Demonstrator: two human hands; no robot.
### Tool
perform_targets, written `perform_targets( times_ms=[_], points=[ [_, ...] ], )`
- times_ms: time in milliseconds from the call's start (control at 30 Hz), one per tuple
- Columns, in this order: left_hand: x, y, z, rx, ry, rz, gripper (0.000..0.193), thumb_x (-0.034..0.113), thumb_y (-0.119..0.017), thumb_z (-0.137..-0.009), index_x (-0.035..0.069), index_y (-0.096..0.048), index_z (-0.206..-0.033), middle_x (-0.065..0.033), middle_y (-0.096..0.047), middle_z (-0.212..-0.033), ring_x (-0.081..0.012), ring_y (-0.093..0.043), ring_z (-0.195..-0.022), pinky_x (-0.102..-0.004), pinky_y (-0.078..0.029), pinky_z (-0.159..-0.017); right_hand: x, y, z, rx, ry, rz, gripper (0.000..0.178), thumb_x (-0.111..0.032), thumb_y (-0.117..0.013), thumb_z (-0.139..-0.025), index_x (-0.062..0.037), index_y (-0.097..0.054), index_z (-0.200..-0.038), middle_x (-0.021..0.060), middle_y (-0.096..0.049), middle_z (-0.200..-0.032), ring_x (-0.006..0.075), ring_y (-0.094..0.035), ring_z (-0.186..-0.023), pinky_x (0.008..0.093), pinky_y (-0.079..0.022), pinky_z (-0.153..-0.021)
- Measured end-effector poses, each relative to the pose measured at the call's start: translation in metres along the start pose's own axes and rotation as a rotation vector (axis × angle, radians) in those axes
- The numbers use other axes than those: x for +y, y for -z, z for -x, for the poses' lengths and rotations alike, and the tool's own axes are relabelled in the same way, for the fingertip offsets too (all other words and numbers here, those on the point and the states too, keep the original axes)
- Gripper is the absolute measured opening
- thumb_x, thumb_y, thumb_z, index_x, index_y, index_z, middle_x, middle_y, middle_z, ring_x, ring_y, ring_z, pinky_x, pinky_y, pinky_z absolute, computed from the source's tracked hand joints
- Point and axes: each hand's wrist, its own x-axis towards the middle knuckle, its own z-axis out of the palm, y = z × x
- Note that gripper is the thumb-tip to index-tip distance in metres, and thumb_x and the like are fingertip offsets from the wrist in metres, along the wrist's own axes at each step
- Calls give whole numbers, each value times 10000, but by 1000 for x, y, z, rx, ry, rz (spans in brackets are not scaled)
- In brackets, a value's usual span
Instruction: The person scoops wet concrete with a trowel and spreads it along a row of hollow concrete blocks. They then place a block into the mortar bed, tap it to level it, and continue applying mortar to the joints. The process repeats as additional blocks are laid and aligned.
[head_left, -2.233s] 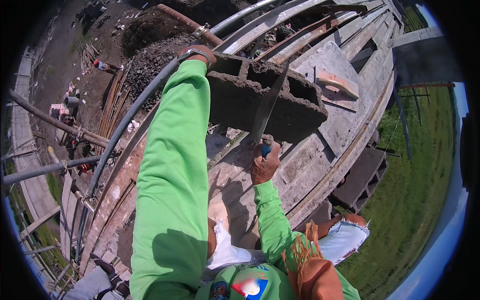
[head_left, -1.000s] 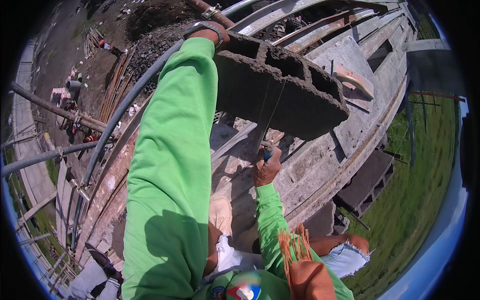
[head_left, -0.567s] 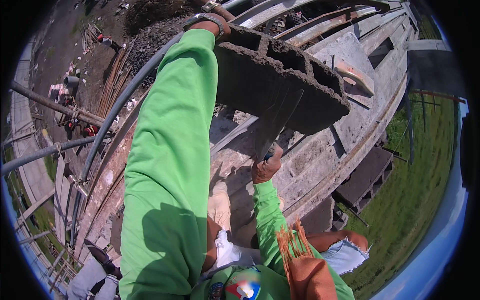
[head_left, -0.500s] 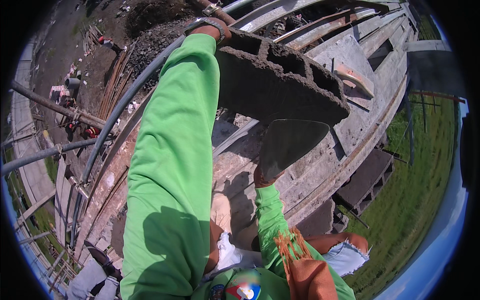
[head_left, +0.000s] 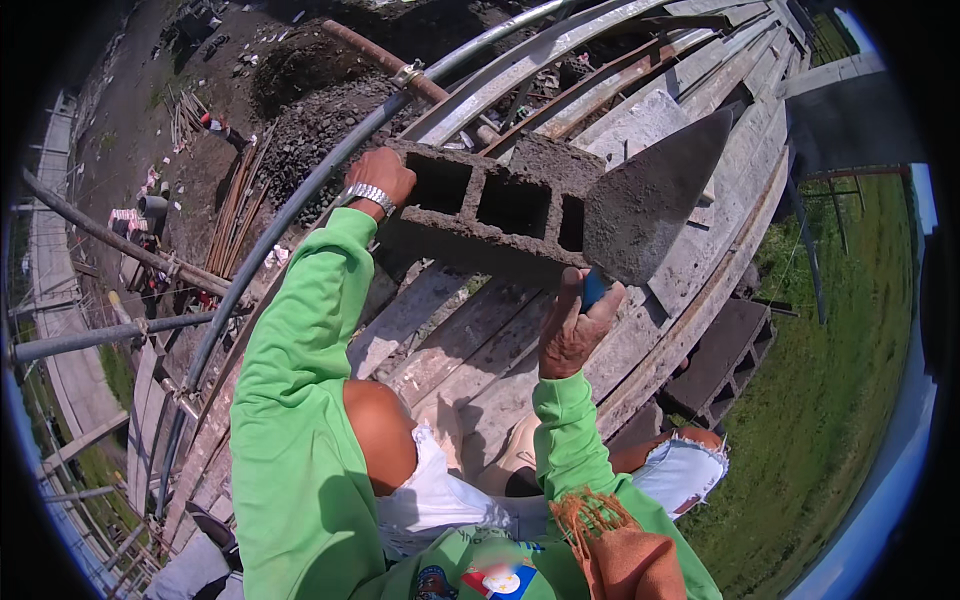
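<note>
- Platform: long grey planks (head_left: pixel 470 345) extend beneath the work area, crossing in front of the person's feet.
- Block: the grey hollow block (head_left: pixel 480 247) lies ahead of the person, above the planks as viewed. Whether it rests on them or is held clear cannot be told. Its long axis runs from the left hand (head_left: pixel 382 178) rightward and slightly back toward the body, ending near the right hand (head_left: pixel 578 325). The cell openings face upward; the rightmost is partly covered by the blade.
- Trowel: the trowel (head_left: pixel 655 200) stands before the block's right end, its tip directed up and to the right, away from the person. Grey grit coats the blade. Contact between blade and block cannot be confirmed.
- Left hand: nearer of the two, touching. Fingers are curled over the block's left end; from this grip, the block extends to the right.
- Right hand: just below the block's right end, apart from the left. Thumb and fingers close around the blue handle (head_left: pixel 593 290); from this grip, the block lies ahead and to the left.
</note>
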Motion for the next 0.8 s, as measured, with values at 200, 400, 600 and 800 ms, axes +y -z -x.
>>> perform_targets(
  times_ms=[200, 400, 600, 800],
  points=[
    [-21, -33, 76, 254, -2, 148, 355, 295, -703, -806, -53, -681, -872, -347, -692, -893, -528, -684, -892, -587, -540, -815, -105, 49, 4, -351, -438, -213, 334, -380, -620, -1063, -67, -506, -1043, -4, -474, -669, 88, -480, -495, 243, -387, -450],
    [-16, -34, 58, 218, 55, 107, 346, 294, -706, -811, -41, -696, -898, -330, -707, -923, -519, -689, -909, -575, -548, -829, -227, 70, -38, -1, 245, -509, 506, -499, -586, -1059, -11, -498, -1162, 36, -496, -713, 116, -462, -455, 273, -402, -409],
    [-19, -36, 65, 231, 65, 138, 347, 314, -718, -828, -15, -703, -939, -307, -722, -994, -503, -692, -971, -579, -548, -864, -174, 22, -34, -23, 305, -356, 471, -482, -590, -1049, -22, -490, -1028, 111, -522, -699, 249, -558, -524, 384, -495, -502],
    [-13, -26, 64, 163, 70, 123, 313, 269, -694, -853, -8, -732, -995, -299, -732, -1049, -481, -713, -992, -550, -565, -903, -115, 17, -8, -220, 123, 84, 337, -339, -616, -1052, -24, -496, -1030, 164, -605, -739, 301, -612, -614, 437, -478, -580]
  ],
)
